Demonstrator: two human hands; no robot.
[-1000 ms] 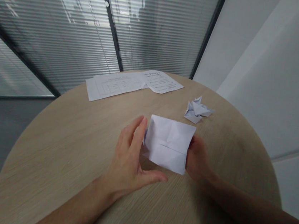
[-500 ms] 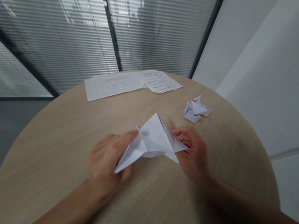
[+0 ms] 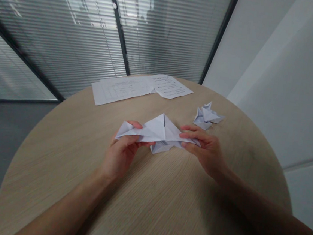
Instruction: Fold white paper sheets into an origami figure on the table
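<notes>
A white folded paper piece [image 3: 159,133] is stretched out flat and wide just above the round wooden table [image 3: 55,166]. My left hand [image 3: 121,153] pinches its left tip, fingers closed on the paper. My right hand [image 3: 205,151] pinches the right tip the same way. The piece rises to a peak in the middle, and a small flap hangs under it.
A finished small folded paper figure [image 3: 206,115] lies on the table to the right, beyond my right hand. Two printed sheets [image 3: 137,87] lie at the table's far edge. Glass walls with blinds stand behind; a white wall is on the right.
The paper was an upright squarish fold held mainly by my right hand. My left hand took its left corner, and both hands pulled it open sideways into a wide flat shape.
</notes>
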